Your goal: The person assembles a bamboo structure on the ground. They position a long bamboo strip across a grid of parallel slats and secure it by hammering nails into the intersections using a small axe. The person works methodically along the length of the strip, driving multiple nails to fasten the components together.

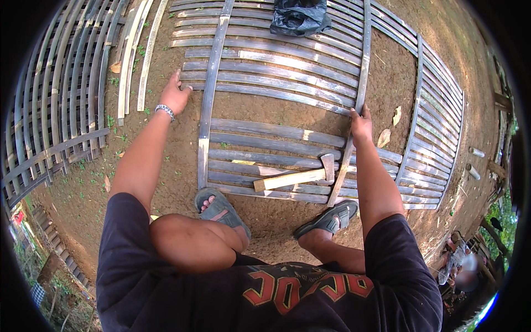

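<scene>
A slatted frame [265,128] of dark, split bamboo-like strips lies on the ground before me, with a wide gap among its slats. At the left ends of the slats is my left hand [175,97], fingers apart, thumb at the end of the slat [265,94] bordering the gap. My right hand [361,124] has its fingers and thumb around the right crosspiece [347,155], near that slat's other end; its palm side is hidden. A hatchet [293,179] with a pale wooden handle rests on the near slats, its head beside the right crosspiece.
A black plastic bag [300,17] sits on the far slats. Loose pale strips [133,55] lie at left, beside another slatted panel [58,94]. More slats [437,122] extend right. My sandalled feet [221,213] are at the near edge. Short cylinders [473,171] lie far right.
</scene>
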### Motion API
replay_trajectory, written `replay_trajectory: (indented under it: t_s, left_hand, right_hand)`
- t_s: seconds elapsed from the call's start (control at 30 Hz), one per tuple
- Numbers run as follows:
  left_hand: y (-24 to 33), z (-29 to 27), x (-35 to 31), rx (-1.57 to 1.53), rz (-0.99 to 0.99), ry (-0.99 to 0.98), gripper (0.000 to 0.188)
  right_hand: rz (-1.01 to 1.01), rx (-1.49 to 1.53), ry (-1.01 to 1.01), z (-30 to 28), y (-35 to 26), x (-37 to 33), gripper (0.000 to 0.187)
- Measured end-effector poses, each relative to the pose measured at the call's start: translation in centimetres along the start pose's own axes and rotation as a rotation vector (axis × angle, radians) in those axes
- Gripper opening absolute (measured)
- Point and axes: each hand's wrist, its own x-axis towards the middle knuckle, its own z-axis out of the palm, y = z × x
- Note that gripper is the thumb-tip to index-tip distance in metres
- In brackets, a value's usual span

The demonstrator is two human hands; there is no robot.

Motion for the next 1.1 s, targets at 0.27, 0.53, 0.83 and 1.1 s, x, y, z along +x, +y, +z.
replay_trajectory:
  t_s: [0.27,0.53,0.83,1.1]
  left_hand:
    - [-0.2,-0.3,-0.3,-0.026,0.009,-0.033,0.084]
    - [-0.2,-0.2,-0.2,0.002,0.014,-0.038,0.084]
    - [0.3,0.5,0.1,0.045,0.027,-0.018,0.085]
    - [-0.6,0.5,-0.9,0.272,0.120,0.028,0.084]
  right_hand:
    - [0.025,0.014,-0.004,0.1,-1.0,-0.6,0.078]
    - [0.028,0.050,0.016,0.1,-1.9,-1.4,0.078]
    - [-0.037,-0.198,0.090,-0.3,-0.2,-0.5,0.075]
    - [-0.170,-0.559,0.252,0.5,1.8,-2.2,0.066]
